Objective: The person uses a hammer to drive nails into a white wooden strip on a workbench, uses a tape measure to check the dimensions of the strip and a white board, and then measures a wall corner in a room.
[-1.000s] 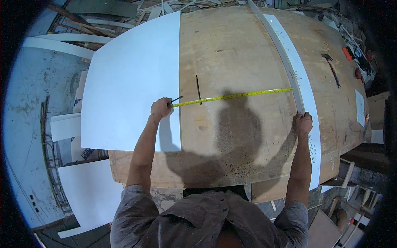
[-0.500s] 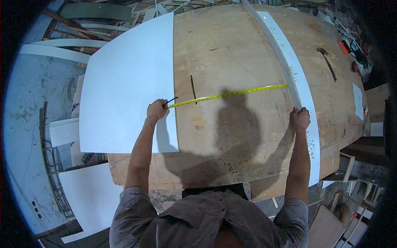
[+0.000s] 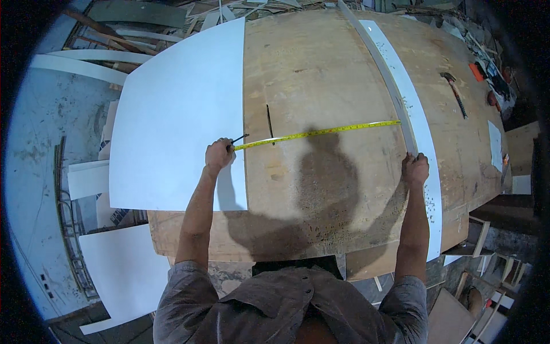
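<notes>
My left hand (image 3: 219,153) is closed at the right part of a large white board (image 3: 175,126). It grips the near end of a yellow tape measure (image 3: 326,131) and a thin dark pencil-like stick (image 3: 240,138) that pokes out past the fingers. The tape's blade runs rightward across bare plywood, its far end meeting a long grey straight bar (image 3: 385,69). My right hand (image 3: 416,169) is wrapped round the near end of that bar. Beside the bar lies a white strip (image 3: 433,200) dotted with small debris. A slim dark rod (image 3: 269,121) rests on the plywood, crossing near the tape.
Plywood (image 3: 286,51) forms the worktop. A hammer (image 3: 455,94) lies on its right side, with a small white sheet (image 3: 495,145) nearer the edge. Wood scraps (image 3: 252,7) are piled beyond the far edge. Another white panel (image 3: 123,272) sits lower left.
The view has shifted slightly. Both hands keep their grips, and the tape and bar stay in about the same place.
</notes>
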Tool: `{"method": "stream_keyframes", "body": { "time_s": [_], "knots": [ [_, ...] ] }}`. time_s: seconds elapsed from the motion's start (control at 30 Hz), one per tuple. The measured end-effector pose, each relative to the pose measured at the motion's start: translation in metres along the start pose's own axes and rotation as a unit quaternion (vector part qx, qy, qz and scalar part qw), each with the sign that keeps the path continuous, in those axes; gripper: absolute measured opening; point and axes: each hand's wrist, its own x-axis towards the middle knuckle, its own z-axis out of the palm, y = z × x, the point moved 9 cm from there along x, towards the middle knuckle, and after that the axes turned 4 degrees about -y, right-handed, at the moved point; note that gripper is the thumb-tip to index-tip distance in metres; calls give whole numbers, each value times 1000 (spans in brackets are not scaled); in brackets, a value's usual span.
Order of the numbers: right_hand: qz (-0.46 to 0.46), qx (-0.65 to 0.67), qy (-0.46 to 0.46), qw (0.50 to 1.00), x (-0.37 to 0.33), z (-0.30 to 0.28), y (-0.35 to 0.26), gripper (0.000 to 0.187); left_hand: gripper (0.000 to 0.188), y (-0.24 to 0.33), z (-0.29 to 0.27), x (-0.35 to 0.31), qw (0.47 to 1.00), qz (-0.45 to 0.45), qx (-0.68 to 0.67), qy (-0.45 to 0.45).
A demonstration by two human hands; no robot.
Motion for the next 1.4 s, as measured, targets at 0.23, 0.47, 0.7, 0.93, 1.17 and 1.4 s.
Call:
{"method": "stream_keyframes", "body": {
  "time_s": [0.23,0.47,0.7,0.93,1.17,1.4],
  "knots": [
    [6,-1,8,1000,2,1,6,33,25,1,2,-1,1000,4,-12,-4],
    [-6,-17,27,999,1,4,5,31,25,4,-2,-3,1000,0,0,1],
    [7,-63,-23,998,-7,1,-16,35,25,-6,-1,-6,1000,-7,-15,10],
    [-2,-82,6,997,-3,3,-13,38,23,-2,0,-1,999,8,-30,35],
    [6,-73,-37,997,0,8,-15,34,22,-3,2,-2,999,-8,-34,29],
    [-17,-76,-41,996,1,12,-15,34,22,-2,1,-2,999,5,-31,33]
  ]
}}
